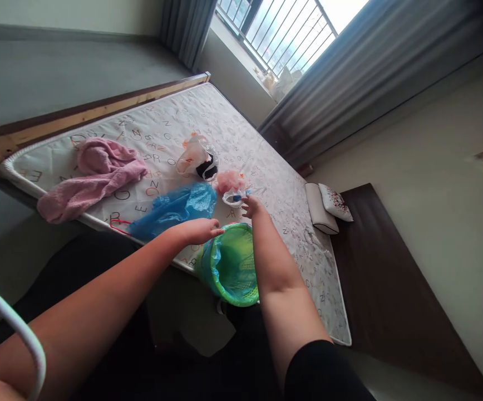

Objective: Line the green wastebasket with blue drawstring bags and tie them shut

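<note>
My left hand [202, 230] pinches the rim of a green mesh waste bin [217, 278], which has a thin blue-green liner inside. Just past the bin, my right hand [251, 206] reaches forward with its fingers apart. It is nearest to a small white plastic piece with blue on it [233, 198]; whether the fingertips touch it is unclear. Beside that lies crumpled pink plastic [231, 181]. A blue plastic bag [183, 206] spreads out to the left of my left hand. Farther back sits a clear plastic bag [192, 159] with something black in it.
All this lies on a mattress [258, 150] printed with letters. A pink towel [103, 164] hangs over its near left edge. A wooden bed rail [99, 114] runs along the left side. Two pillows [327, 209] rest by the dark headboard [383, 262].
</note>
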The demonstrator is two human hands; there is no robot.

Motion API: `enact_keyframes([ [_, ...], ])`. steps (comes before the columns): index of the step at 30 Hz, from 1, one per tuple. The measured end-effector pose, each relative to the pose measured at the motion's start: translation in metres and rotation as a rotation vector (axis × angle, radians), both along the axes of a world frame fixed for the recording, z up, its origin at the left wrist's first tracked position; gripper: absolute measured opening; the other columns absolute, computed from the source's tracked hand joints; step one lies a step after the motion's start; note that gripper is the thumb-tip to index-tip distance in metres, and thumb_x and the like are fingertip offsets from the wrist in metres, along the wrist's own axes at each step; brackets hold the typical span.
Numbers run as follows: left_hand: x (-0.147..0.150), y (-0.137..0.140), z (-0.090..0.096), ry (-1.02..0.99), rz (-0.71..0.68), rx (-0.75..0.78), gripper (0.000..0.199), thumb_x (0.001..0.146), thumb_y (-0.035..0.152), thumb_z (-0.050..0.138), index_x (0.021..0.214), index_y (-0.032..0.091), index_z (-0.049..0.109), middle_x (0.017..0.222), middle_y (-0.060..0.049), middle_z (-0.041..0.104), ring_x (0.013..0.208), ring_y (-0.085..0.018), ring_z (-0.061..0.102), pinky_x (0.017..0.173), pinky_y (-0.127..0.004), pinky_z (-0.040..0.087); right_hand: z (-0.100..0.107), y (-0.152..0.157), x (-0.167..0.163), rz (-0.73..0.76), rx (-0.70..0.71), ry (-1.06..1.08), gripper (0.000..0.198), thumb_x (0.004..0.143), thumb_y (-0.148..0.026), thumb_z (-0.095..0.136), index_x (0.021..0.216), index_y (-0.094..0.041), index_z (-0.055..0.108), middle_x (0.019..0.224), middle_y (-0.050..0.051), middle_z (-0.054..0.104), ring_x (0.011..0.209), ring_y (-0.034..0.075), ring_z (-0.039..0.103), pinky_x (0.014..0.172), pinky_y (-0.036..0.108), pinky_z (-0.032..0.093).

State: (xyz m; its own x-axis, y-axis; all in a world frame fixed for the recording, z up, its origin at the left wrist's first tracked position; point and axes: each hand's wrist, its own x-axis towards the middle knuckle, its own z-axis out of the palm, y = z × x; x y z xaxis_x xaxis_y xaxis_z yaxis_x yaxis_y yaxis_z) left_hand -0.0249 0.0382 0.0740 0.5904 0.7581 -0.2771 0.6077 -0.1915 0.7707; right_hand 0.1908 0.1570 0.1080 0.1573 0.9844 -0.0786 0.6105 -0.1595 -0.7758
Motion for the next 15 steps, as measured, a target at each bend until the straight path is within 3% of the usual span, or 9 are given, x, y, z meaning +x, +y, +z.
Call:
enact_keyframes([
  [3, -0.001, 0.005, -0.002, -0.043, 0.047, -0.008, 0.060, 0.103, 0.062, 0.044, 0.134, 0.017, 0.068, 0.132, -0.017, 0.075, 0.117, -0.032, 0.071, 0.093, -0.036, 0.052, 0.026, 0.013, 0.009, -0.172, 0.021, 0.048, 0.062, 0.108, -0.050, 0.024, 0.112, -0.012, 0.073, 0.112, 0.018, 0.077, 0.114, 0.026, 0.068, 0.096, 0.047, 0.055],
  [5, 0.002, 0.008, -0.002, -0.048, 0.079, -0.021, 0.062, 0.103, 0.064, 0.044, 0.136, 0.017, 0.067, 0.131, -0.016, 0.076, 0.118, -0.032, 0.071, 0.092, -0.035, 0.052, 0.055, 0.013, 0.025, -0.227, 0.159, 0.098, 0.064, 0.107, -0.049, 0.024, 0.123, -0.009, 0.071, 0.127, 0.018, 0.074, 0.127, 0.024, 0.064, 0.107, 0.044, 0.051],
  [7, 0.008, 0.007, -0.001, -0.031, 0.078, -0.024, 0.067, 0.101, 0.064, 0.046, 0.143, 0.015, 0.063, 0.130, -0.018, 0.076, 0.118, -0.033, 0.072, 0.092, -0.035, 0.053, 0.095, 0.000, 0.046, -0.190, 0.373, 0.162, 0.065, 0.103, -0.056, 0.034, 0.127, -0.008, 0.071, 0.134, 0.016, 0.072, 0.135, 0.023, 0.061, 0.117, 0.043, 0.044],
  [9, 0.015, 0.003, -0.001, -0.008, 0.055, -0.008, 0.070, 0.099, 0.063, 0.051, 0.147, 0.013, 0.060, 0.130, -0.020, 0.075, 0.118, -0.035, 0.072, 0.093, -0.037, 0.053, 0.142, -0.028, 0.067, -0.141, 0.548, 0.202, 0.070, 0.101, -0.063, 0.037, 0.129, -0.010, 0.072, 0.137, 0.016, 0.071, 0.139, 0.026, 0.060, 0.120, 0.051, 0.039],
  [13, 0.028, -0.005, -0.006, -0.004, 0.041, 0.037, 0.067, 0.096, 0.055, 0.059, 0.149, 0.014, 0.059, 0.138, -0.021, 0.072, 0.123, -0.035, 0.070, 0.098, -0.037, 0.052, 0.241, -0.113, 0.102, -0.073, 0.736, 0.159, 0.067, 0.104, -0.061, 0.024, 0.130, -0.021, 0.072, 0.153, 0.013, 0.061, 0.155, 0.032, 0.046, 0.117, 0.069, 0.034],
  [15, 0.032, -0.007, -0.011, -0.010, 0.062, 0.051, 0.066, 0.095, 0.050, 0.061, 0.150, 0.014, 0.059, 0.139, -0.021, 0.071, 0.125, -0.035, 0.069, 0.100, -0.037, 0.051, 0.273, -0.156, 0.112, -0.026, 0.796, 0.172, 0.062, 0.104, -0.058, 0.026, 0.127, -0.025, 0.073, 0.153, 0.010, 0.062, 0.155, 0.032, 0.046, 0.115, 0.069, 0.038],
])
